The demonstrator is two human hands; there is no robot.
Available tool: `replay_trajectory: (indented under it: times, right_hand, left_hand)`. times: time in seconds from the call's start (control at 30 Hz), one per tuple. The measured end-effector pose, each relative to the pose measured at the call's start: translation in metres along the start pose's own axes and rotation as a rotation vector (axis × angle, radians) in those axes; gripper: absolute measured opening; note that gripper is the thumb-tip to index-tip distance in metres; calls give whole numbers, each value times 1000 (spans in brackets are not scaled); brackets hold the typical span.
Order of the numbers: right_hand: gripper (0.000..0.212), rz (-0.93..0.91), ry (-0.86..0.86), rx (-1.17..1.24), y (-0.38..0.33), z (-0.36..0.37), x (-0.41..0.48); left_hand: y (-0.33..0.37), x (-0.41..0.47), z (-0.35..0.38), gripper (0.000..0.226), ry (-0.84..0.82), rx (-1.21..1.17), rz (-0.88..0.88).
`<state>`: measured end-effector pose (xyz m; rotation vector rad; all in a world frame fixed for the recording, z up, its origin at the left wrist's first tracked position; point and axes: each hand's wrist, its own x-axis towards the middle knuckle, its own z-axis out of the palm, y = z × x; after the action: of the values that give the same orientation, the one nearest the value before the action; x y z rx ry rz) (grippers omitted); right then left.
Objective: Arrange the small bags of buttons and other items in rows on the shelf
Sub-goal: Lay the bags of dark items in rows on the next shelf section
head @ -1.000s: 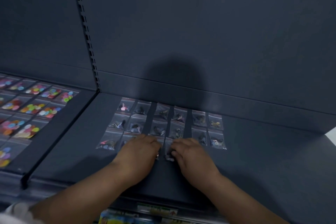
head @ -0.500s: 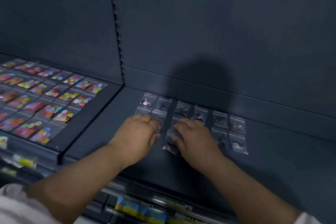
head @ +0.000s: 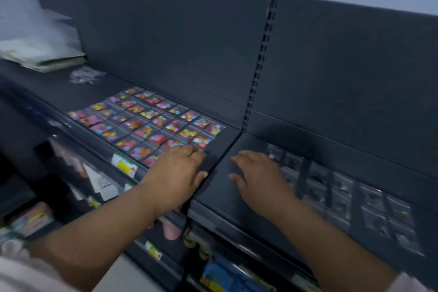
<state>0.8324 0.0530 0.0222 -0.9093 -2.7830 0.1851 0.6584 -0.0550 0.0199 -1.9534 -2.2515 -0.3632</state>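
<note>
Two sets of small clear bags lie flat on the dark grey shelf (head: 59,92), one on each side of the slotted upright post (head: 260,61).

The colourful button bags (head: 151,123) fill the left section in tidy rows running from the back panel (head: 166,42) toward the front lip. Each square packet shows a cluster of bright round buttons in pink, orange, yellow, green and blue. The dark-item bags (head: 343,194) sit on the right section, also in rows. They are glossy and blurred, and their contents show only as small dark shapes.

The left hand (head: 175,173) lies palm down at the front right corner of the colourful grid. Its fingers are straight, their tips over the nearest packets, and its grip is wide with nothing held. The right hand (head: 258,180) lies palm down on the right section, fingers spread, their tips at the leftmost dark-item packets. Its grip is likewise wide and holds nothing.

At the far left, a loose heap of clear bags (head: 85,74) lies just in front of a stack of papers (head: 42,54). Below the shelf, packaged goods (head: 225,275) hang in blur.
</note>
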Motion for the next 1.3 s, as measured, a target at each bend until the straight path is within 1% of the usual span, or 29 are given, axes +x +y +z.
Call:
replay_trajectory:
  times: [0.2,0.33,0.43,0.6,0.73,0.9,1.0,1.17,1.3]
  right_hand:
    - [40,-112,3,24,-109,13,56]
    - [41,-155,34,25,-181,25,95]
    - [42,-160,14,46,-228,29,119]
    - [36,-179,7,57,-283,31,155]
    - [38,-201,21,58,-303,38,190]
    - [38,-227,11,89,-309,50,244]
    - [37,-249,27,100,-307,61,287]
    - [43,-243,20,140,-303,81,360]
    - [44,-212,-37,163,-298,93,410]
  left_hand:
    - [-111,-52,-39,48,37,48,-99]
    - [-181,-81,-65,44,52,67,-167]
    - [-224,-99,-79,49,56,68,-195]
    - [-278,-113,-102,51,68,30,-267]
    - [-313,-110,-107,50,73,21,-317]
    - [-353,-87,-101,49,80,29,-358]
    - [-379,-66,-97,50,73,39,-387]
    - [-428,-21,-92,53,57,38,-452]
    - [-460,16,-81,50,51,-8,-524]
